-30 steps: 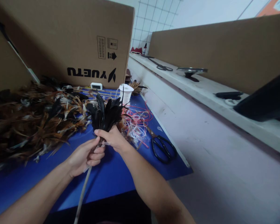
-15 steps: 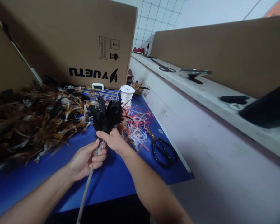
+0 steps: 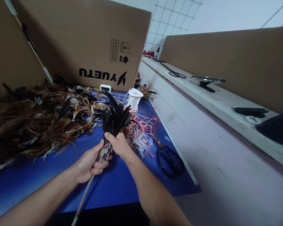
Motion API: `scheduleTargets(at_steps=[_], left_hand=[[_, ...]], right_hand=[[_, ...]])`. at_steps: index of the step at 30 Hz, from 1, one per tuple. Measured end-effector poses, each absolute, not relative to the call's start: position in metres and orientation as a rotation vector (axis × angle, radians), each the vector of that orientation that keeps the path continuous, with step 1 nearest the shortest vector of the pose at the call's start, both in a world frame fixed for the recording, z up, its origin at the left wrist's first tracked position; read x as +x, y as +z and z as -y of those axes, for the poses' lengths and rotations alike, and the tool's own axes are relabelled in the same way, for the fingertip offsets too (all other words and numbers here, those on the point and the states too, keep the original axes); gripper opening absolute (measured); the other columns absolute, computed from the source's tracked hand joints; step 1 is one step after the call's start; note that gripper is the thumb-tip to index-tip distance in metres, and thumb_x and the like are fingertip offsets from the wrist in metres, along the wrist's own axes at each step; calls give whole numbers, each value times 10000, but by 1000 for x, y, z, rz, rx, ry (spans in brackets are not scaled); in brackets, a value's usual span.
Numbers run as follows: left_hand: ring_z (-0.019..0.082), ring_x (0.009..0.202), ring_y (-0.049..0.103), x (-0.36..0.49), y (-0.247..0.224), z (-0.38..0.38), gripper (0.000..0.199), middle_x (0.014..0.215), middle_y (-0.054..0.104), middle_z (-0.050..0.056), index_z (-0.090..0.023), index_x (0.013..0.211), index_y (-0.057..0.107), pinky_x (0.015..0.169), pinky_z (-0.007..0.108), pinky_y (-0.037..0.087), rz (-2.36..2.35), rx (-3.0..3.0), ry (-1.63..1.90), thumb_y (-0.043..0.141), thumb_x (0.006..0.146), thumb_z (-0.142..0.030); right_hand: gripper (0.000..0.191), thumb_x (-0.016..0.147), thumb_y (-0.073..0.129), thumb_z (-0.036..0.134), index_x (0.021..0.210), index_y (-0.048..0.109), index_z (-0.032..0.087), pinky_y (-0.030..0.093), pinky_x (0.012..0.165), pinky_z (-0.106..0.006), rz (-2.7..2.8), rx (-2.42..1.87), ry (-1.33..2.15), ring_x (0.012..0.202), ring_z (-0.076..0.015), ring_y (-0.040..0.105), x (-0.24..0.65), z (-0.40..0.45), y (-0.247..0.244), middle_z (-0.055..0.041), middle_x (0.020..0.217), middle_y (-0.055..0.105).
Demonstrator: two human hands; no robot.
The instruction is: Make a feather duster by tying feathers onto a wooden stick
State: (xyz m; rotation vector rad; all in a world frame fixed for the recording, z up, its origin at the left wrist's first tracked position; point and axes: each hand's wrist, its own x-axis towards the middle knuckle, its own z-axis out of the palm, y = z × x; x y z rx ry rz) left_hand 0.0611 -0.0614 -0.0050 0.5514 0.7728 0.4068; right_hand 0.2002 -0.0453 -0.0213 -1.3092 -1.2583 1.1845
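A bundle of black feathers [image 3: 115, 117] sits around the upper end of a thin pale stick [image 3: 83, 199]. Lower down, where the whitish quills show, my left hand [image 3: 91, 164] is closed around the bundle. My right hand [image 3: 119, 144] grips the feathers just above it, thumb pressed on their near side; its other fingers are mostly hidden behind. Beside the bundle lies a tangle of pink and white strings [image 3: 145, 133]. A white spool of thread [image 3: 133, 98] stands behind it.
Brown and black feathers [image 3: 37, 125] heap on the left of the blue table [image 3: 122, 194]. Black-handled scissors [image 3: 169, 160] lie near its right edge. A large cardboard box [image 3: 89, 40] stands behind. Along the right, a white ledge [image 3: 191, 91] carries another pair of scissors [image 3: 174, 73].
The view has shifted slightly, so the table and boxes sit a little farther right and lower. Both hands keep hold of the feather bundle, and a long black feather now stands up more.
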Motion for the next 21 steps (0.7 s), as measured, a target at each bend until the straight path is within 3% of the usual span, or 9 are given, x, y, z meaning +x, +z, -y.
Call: scheduleTargets(at_steps=[8, 13, 21], left_hand=[[-24, 375, 174, 61, -8, 58, 374, 742, 516, 23, -107, 792, 553, 320, 125, 65, -755, 602, 458, 505, 855, -472], [-4, 376, 159, 58, -12, 53, 352, 596, 414, -35, -135, 807, 532, 323, 115, 85, -694, 592, 417, 496, 858, -481], [3, 392, 159, 57, -12, 50, 345, 591, 360, -59, -160, 789, 465, 321, 110, 90, -735, 599, 429, 542, 827, -494]], right_hand=[[454, 828, 453, 516, 530, 520, 181, 353, 322, -240, 1180, -1368, 1299, 304, -127, 459, 192, 48, -25, -9, 402, 493], [399, 822, 495, 477, 564, 501, 171, 364, 410, -214, 1218, -1337, 1136, 434, -105, 465, 193, 46, -25, 13, 468, 460], [429, 826, 486, 512, 603, 524, 147, 353, 448, -215, 1135, -1287, 1270, 475, -90, 411, 191, 49, -22, 25, 518, 435]])
